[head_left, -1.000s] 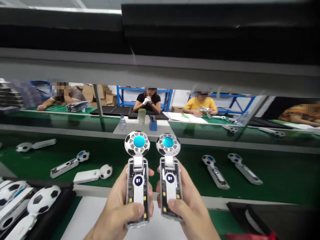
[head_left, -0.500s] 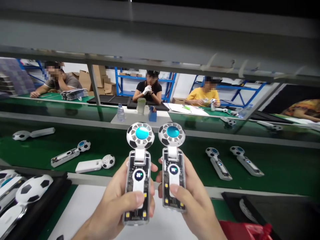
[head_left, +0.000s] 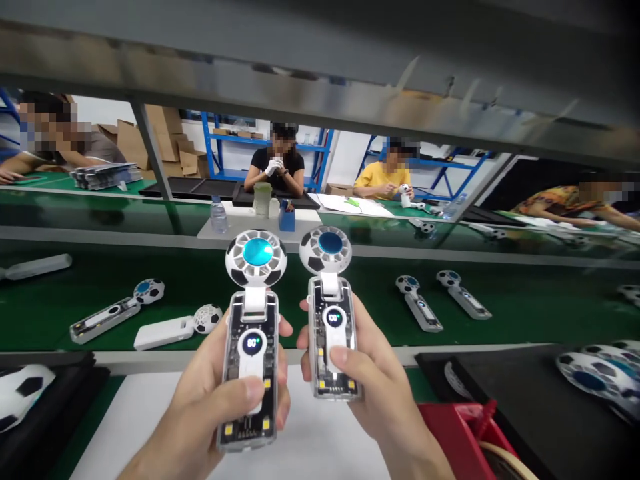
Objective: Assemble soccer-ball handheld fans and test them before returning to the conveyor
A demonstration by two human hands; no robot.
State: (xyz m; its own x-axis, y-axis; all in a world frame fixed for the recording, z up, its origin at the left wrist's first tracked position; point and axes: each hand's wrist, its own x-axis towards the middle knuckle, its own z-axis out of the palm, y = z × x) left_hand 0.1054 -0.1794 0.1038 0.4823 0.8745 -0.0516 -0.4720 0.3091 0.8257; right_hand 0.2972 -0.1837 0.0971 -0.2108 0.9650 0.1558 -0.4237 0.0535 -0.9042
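My left hand [head_left: 210, 407] grips a handheld fan [head_left: 251, 333] with a football-patterned head, a blue centre and a clear body; its thumb presses the white strip below the lit round display. My right hand [head_left: 373, 387] holds a second, matching fan [head_left: 330, 320] upright beside it, thumb on its white strip too. Both fans stand side by side above a white sheet [head_left: 310, 453] on the bench. Their displays glow with digits too small to read.
A green conveyor belt [head_left: 525, 307] runs across, carrying several more fans [head_left: 419, 303]. Black trays with fans lie at the left [head_left: 30, 400] and right [head_left: 595, 373]. A red holder [head_left: 460, 433] sits at the lower right. Other people sit working across the belt, beyond a bottle [head_left: 218, 213].
The view has swung to the right, so the belt and trays shifted left. Both fans stay in my hands; the left one has come lower and closer.
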